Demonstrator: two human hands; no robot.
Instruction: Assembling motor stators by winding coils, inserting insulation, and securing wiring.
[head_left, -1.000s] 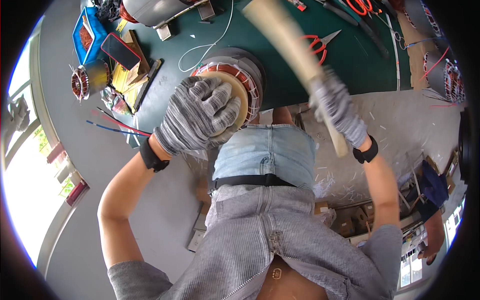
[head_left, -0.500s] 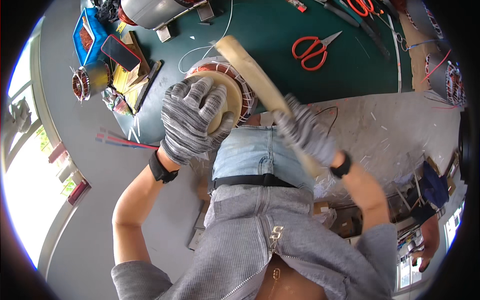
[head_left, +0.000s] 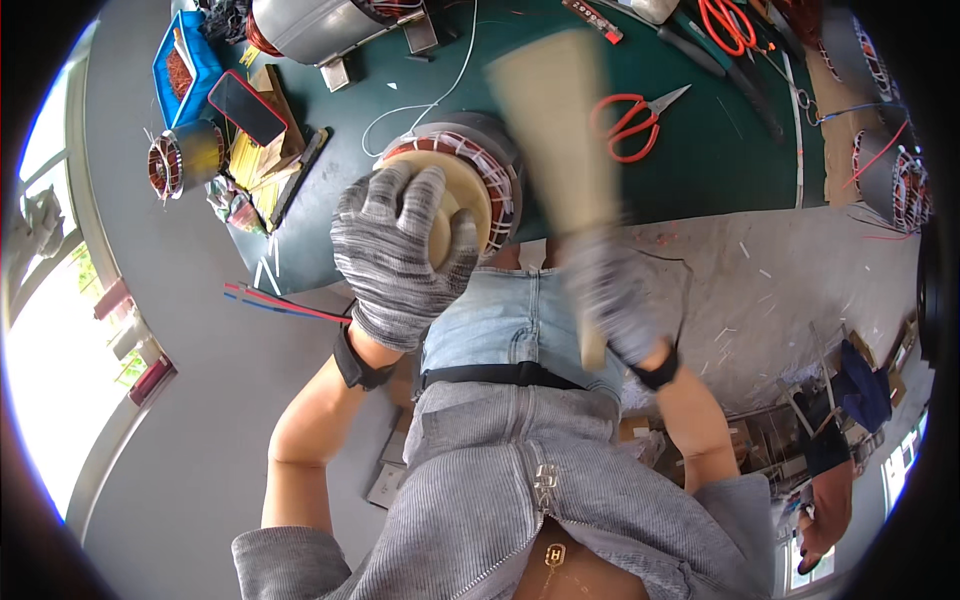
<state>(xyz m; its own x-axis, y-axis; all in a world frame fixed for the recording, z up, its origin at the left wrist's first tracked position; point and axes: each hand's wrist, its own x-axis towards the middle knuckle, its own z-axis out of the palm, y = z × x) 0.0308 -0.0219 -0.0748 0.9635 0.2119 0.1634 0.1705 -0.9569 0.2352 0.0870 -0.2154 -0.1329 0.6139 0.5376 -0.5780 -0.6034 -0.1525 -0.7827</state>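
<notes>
R hand's (head_left: pixel 608 288) fingers grip pale bat (head_left: pixel 565 140), blurred, so exact hold unclear; vs 0.5 s ago it's swung R off coil ring (head_left: pixel 497 185), prob. no contact now. L hand's (head_left: pixel 395 245) fingers grasp cream disc (head_left: pixel 462 185), ring just beyond them. Scissors (head_left: pixel 632 126) past R fingers, on table (head_left: pixel 690 165).

Grey striped gloves (head_left: pixel 390 275); black wristbands (head_left: pixel 357 362); grey ribbed top (head_left: pixel 450 480); pale blue denim (head_left: pixel 480 325)

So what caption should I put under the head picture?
Gloved left hand on a cream disc, gloved right hand gripping a blurred pale paddle.
</notes>
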